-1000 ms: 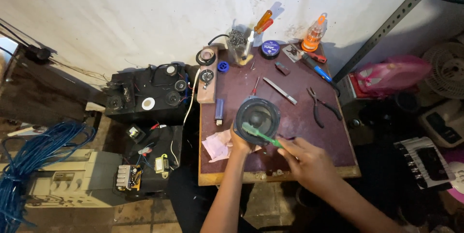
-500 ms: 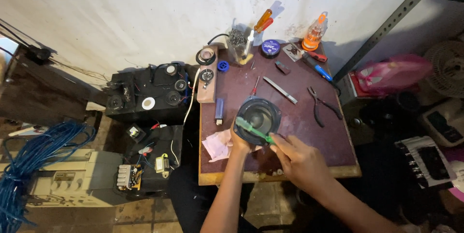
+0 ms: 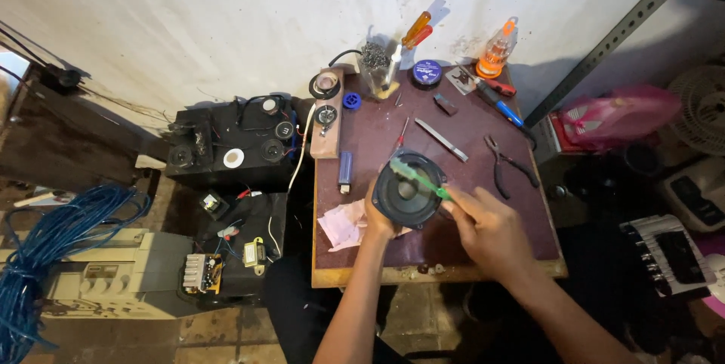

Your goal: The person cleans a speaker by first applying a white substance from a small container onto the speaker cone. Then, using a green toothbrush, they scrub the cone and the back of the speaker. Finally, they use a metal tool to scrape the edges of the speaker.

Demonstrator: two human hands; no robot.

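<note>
A round black speaker (image 3: 408,189) lies cone-up near the front middle of the dark red table (image 3: 483,220), held at its left rim by the left hand (image 3: 375,217). A green toothbrush (image 3: 418,176) lies slantwise across its cone, its handle gripped in the right hand (image 3: 487,226).

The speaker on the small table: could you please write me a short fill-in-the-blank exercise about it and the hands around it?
1. The left hand steadies the round black ____ by its rim.
2. The right hand holds a ____ toothbrush across the speaker.
3. To the right of the speaker, on the table, lie black-handled ____.
4. On the floor at far left lies a coil of ____ cable.

Missing words: speaker; green; pliers; blue
</note>
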